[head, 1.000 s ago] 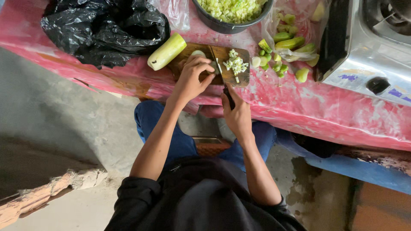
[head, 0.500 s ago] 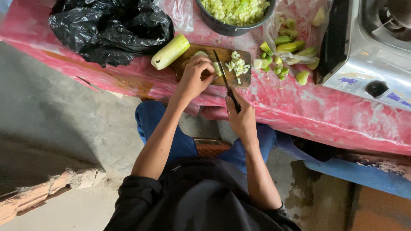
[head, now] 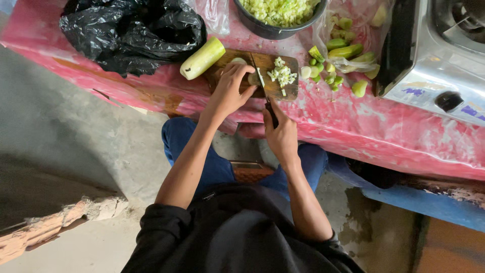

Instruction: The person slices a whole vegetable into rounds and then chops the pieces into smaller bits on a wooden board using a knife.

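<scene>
Currently a chopping step is judged to be in hand: a pale green vegetable piece (head: 251, 79) is pinned on the brown wooden cutting board (head: 268, 60) by the left hand (head: 230, 91), fingers curled together over it. At its 3 o'clock, a black-handled knife (head: 266, 98) is clamped in the right hand (head: 280, 134). Next, a fresh cut close beside the fingertips seems called for, with the chopped pale green bits (head: 283, 75) lying at 2 o'clock.

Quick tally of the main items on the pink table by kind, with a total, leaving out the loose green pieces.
Cutting board: 1
Knife: 1
Whole gourd: 1
Bowl of chopped veg: 1
Black bag: 1
Stove: 1
Total: 6
The right hand grips the knife; the left hand presses a piece on the board.
</scene>
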